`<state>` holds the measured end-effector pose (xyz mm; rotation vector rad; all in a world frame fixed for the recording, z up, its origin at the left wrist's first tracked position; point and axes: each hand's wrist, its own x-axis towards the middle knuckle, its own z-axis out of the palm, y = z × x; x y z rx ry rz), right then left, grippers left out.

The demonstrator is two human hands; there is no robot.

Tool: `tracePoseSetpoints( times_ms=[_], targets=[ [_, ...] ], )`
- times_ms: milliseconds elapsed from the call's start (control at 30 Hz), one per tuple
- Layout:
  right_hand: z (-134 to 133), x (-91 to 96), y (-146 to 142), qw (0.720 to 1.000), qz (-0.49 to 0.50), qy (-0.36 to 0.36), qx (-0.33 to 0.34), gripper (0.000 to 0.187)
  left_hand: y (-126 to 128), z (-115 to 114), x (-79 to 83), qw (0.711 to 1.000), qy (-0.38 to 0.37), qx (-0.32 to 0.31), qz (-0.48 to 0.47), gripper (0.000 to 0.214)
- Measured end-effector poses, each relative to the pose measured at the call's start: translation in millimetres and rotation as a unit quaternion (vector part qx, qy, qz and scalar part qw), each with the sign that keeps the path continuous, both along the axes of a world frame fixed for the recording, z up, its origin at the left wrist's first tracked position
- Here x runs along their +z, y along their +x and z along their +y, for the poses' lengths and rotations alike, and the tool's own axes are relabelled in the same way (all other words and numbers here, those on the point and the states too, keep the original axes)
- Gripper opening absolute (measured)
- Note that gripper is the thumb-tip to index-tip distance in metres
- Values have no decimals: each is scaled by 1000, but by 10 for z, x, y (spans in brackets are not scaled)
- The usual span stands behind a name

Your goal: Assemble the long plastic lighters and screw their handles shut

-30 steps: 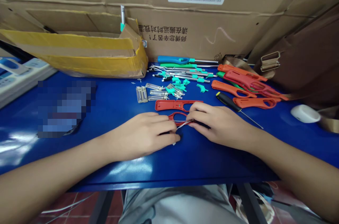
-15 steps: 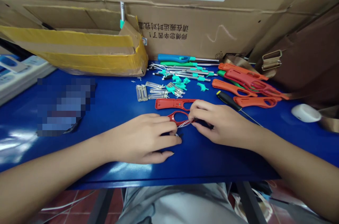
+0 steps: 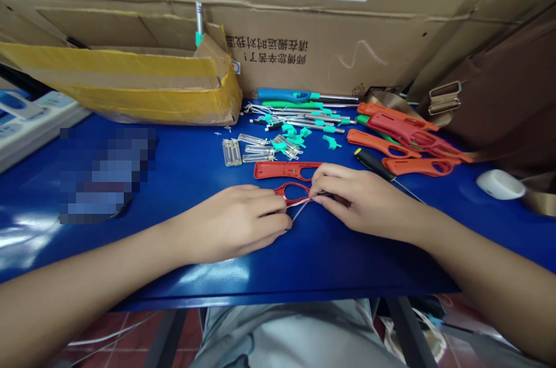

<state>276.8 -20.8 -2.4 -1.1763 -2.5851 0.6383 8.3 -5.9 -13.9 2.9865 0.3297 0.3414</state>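
Note:
A red lighter casing half (image 3: 293, 184) with a ring-shaped trigger opening lies near the table's front, between my hands. My left hand (image 3: 237, 222) covers its left end, fingers curled, and pinches a thin pale wire (image 3: 299, 211) that stretches to the casing's right side. With thumb and fingertips, my right hand (image 3: 362, 201) grips the casing where the wires meet it. The hand hides the casing's right end. Just behind lies a second red casing half (image 3: 273, 170), its inner side up and its right end partly covered by my right hand.
Behind are clear fuel tanks (image 3: 231, 152), turquoise triggers (image 3: 331, 142), metal tubes with wires and a blue lighter (image 3: 282, 95). Orange and red casings (image 3: 406, 127) pile at right, near a screwdriver (image 3: 374, 164) and a white mouse-like object (image 3: 501, 184). A yellow-taped box (image 3: 165, 98) stands back left.
My left fingers have closed together and drawn a wire taut, down and left from the casing. My right hand has stayed almost in place at the casing.

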Motion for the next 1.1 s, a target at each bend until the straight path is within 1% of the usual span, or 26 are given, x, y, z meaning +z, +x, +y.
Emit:
tracePoseSetpoints(
  times_ms=[133, 200, 400, 500, 567, 667, 733, 833, 867, 933, 1000, 1033, 1100],
  targets=[
    [-14, 32, -4, 1000, -3, -9, -2, 12, -12, -1, -37, 1000, -10, 9, -9, 21],
    [-16, 35, -6, 1000, 3, -4, -3, 10, -16, -2, -46, 1000, -3, 9, -14, 21],
    [19, -58, -6, 999, 22, 24, -11, 13, -33, 6, -27, 999, 23, 8, -35, 24],
    [29, -73, 2, 999, 19, 21, -19, 12, -45, 8, -7, 999, 17, 10, -43, 25],
    [28, -65, 8, 999, 19, 19, -21, 11, -41, 4, 2, 998, -16, 20, -64, 25],
    [23, -53, 15, 999, 20, 21, -17, 9, -19, 1, 6, 983, -114, 62, -129, 21],
    [18, -52, 17, 999, 19, 24, -15, 10, -2, 8, 4, 963, -176, 114, -171, 18],
    [9, -57, 14, 999, 13, 29, -17, 13, 18, 31, -1, 929, -245, 191, -200, 15],
    [4, -59, 11, 999, 9, 32, -19, 14, 22, 38, -4, 919, -266, 207, -203, 14],
    [-4, -63, 3, 999, 0, 37, -26, 14, 30, 48, -10, 903, -303, 219, -209, 12],
    [-9, -65, -7, 999, -10, 40, -32, 13, 34, 54, -17, 896, -322, 219, -213, 11],
    [-11, -65, -12, 998, -12, 41, -34, 11, 35, 57, -20, 897, -321, 217, -214, 11],
    [-11, -65, -20, 998, -11, 41, -37, 7, 30, 66, -25, 910, -292, 203, -214, 10]
  ],
)
